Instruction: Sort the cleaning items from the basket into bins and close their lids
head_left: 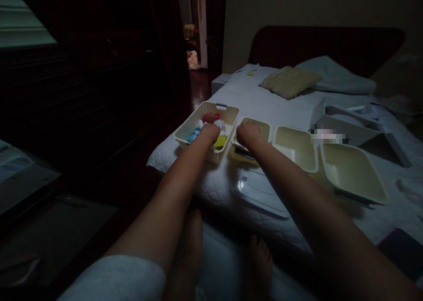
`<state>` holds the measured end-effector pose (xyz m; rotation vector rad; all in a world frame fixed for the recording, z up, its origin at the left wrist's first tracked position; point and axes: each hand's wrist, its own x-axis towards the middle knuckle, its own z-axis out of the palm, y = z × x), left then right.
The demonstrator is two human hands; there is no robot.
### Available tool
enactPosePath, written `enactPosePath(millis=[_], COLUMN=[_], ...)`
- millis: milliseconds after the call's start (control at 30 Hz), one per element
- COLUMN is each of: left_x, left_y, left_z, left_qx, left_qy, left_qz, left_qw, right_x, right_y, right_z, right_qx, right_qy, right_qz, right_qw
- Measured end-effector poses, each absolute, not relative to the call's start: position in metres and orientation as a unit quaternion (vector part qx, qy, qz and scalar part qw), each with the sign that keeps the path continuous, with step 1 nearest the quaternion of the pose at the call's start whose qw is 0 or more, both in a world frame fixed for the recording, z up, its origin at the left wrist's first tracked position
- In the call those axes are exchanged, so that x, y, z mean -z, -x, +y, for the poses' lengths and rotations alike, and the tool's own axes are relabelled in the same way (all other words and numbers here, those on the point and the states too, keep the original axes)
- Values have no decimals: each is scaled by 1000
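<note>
My left hand (210, 134) is closed, fingers curled down, over the near side of a cream perforated basket (181, 135). Inside that basket are a red item (210, 117), a blue-and-white packet (194, 135) and a yellow-green item (220, 143). A whitish item (220, 124) lies just beyond my left fingers; whether they grip it I cannot tell. My right hand (248, 133), also closed, is over the left part of a small cream bin (263, 127) beside the basket. Whatever its fingers hold is hidden.
Two more cream bins (295, 147) (353, 171) stand to the right. A clear lid (261, 193) lies near the bed's edge. Behind the bins is an open grey box (360, 124). A beige cushion (291, 81) rests farther up the bed (254, 100); a dark flat object (401, 252) lies at lower right.
</note>
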<state>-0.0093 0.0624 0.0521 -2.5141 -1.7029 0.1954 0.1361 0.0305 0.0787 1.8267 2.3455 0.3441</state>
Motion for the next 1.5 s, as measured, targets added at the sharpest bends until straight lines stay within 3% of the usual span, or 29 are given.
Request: enactPosePath(millis=[400,700,900,1100,1500], left_x=[-38,-4,23,36,40], left_y=[83,95,119,130,125], left_z=[49,97,121,121,124], left_qx=[-123,-27,28,104,134], left_qy=[765,768,740,706,717], left_qz=[-632,-638,-661,-687,-652], left_qw=[0,-48,-120,-141,-208], right_x=[-69,-33,-13,14,40], right_y=[-93,-73,-35,-21,-53], right_z=[34,64,92,98,109], right_qx=[-110,-78,1,88,161], right_qy=[-567,-522,-437,-460,-636], right_qz=[815,849,899,883,727], right_qw=[48,19,14,20,-202])
